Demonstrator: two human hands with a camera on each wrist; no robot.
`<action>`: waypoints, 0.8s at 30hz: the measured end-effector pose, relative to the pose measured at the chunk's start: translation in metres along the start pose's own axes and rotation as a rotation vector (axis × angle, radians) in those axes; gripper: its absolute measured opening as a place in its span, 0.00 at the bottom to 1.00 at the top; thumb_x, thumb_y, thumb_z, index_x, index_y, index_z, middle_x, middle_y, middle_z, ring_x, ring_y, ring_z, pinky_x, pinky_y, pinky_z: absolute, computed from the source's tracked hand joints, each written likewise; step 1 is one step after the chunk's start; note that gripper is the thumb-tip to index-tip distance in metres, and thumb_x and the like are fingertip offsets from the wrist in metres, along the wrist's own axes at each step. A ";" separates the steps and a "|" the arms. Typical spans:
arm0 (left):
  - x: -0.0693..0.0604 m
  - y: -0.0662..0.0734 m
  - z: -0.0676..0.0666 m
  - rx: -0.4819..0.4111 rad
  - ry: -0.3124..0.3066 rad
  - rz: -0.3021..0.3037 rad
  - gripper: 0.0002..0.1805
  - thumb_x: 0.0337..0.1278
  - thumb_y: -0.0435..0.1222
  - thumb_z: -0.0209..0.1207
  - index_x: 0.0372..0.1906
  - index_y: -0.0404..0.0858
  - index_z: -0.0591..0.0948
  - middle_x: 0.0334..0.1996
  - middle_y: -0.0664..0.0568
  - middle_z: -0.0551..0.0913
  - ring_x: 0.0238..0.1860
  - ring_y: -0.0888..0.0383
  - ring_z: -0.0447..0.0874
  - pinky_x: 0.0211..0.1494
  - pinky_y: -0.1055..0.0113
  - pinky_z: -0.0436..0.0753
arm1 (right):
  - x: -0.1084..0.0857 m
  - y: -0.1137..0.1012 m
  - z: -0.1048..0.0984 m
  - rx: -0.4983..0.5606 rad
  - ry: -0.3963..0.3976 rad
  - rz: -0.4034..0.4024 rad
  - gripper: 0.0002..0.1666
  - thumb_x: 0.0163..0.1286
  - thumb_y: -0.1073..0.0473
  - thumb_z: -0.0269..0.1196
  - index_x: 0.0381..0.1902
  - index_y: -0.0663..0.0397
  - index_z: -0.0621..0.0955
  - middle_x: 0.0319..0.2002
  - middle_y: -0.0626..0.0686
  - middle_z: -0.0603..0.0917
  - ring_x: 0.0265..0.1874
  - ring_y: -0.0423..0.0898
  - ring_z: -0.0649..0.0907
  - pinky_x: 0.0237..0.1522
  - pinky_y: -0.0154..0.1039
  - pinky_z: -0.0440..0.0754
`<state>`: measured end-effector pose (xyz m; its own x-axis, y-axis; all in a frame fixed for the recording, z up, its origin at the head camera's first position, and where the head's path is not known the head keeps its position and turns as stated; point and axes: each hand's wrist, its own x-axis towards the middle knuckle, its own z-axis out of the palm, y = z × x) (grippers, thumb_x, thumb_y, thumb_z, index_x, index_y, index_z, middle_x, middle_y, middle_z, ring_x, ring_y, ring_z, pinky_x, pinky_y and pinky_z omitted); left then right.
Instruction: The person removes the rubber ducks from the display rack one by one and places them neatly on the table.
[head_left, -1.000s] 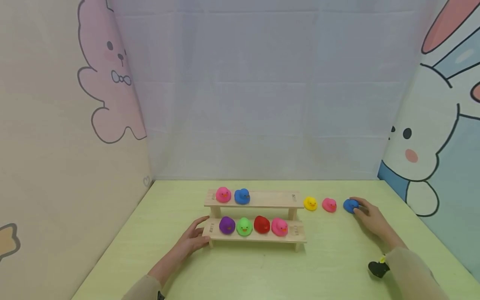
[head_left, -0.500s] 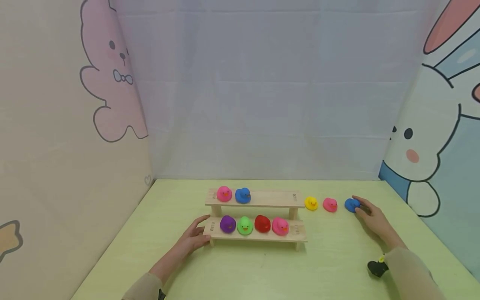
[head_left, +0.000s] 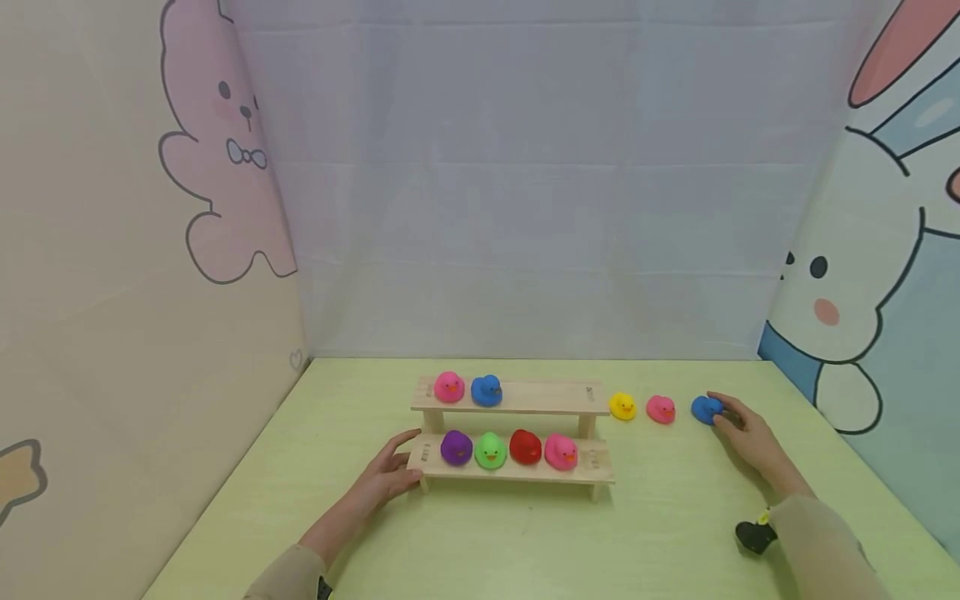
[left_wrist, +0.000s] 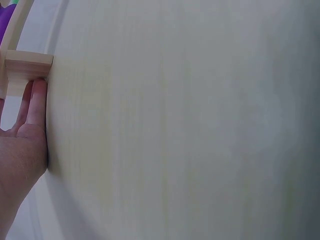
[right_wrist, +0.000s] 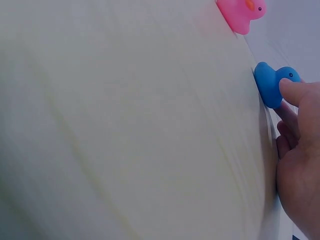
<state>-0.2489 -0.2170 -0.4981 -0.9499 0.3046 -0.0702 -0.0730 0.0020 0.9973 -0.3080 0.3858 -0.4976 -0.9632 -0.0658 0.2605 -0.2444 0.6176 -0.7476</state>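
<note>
A two-tier wooden rack [head_left: 540, 397] stands mid-table. My left hand [head_left: 381, 477] holds the left end of its lower shelf, thumb in front and fingers behind; in the left wrist view the fingers of my left hand [left_wrist: 25, 145] reach a wooden leg [left_wrist: 27, 65]. At the right, my right hand [head_left: 752, 440] pinches a blue duck [head_left: 706, 409] on the table. The right wrist view has the thumb of my right hand [right_wrist: 305, 150] against that blue duck [right_wrist: 268, 85]. A pink duck [head_left: 661, 409] and a yellow duck [head_left: 622, 407] sit left of it.
The upper shelf bears a pink duck [head_left: 449, 387] and a blue duck [head_left: 487, 390]. Along the lower shelf are purple [head_left: 457, 448], green [head_left: 491, 451], red [head_left: 526, 447] and pink [head_left: 562, 452] ducks. A black object [head_left: 755, 537] lies beside the right sleeve.
</note>
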 end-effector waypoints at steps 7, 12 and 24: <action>0.000 -0.001 -0.001 0.003 0.012 -0.014 0.39 0.64 0.33 0.60 0.76 0.43 0.56 0.64 0.32 0.67 0.59 0.45 0.74 0.60 0.57 0.74 | -0.001 -0.003 0.000 -0.005 -0.020 0.038 0.29 0.80 0.58 0.49 0.70 0.70 0.61 0.65 0.79 0.59 0.63 0.77 0.58 0.59 0.72 0.56; 0.000 0.001 0.001 0.008 0.008 -0.008 0.39 0.64 0.33 0.60 0.76 0.42 0.55 0.64 0.32 0.66 0.59 0.46 0.74 0.61 0.56 0.74 | 0.000 -0.002 0.000 -0.017 -0.025 0.044 0.29 0.80 0.57 0.48 0.71 0.69 0.60 0.65 0.79 0.59 0.63 0.77 0.58 0.60 0.72 0.56; -0.001 0.002 0.002 -0.012 0.005 -0.003 0.39 0.64 0.31 0.59 0.76 0.42 0.55 0.63 0.33 0.68 0.57 0.47 0.75 0.60 0.57 0.74 | 0.001 0.001 0.000 -0.011 -0.025 0.044 0.30 0.80 0.57 0.47 0.71 0.69 0.58 0.66 0.79 0.58 0.63 0.77 0.58 0.59 0.73 0.55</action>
<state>-0.2475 -0.2157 -0.4965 -0.9510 0.3003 -0.0737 -0.0800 -0.0088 0.9968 -0.3094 0.3860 -0.4984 -0.9756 -0.0580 0.2116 -0.2003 0.6292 -0.7510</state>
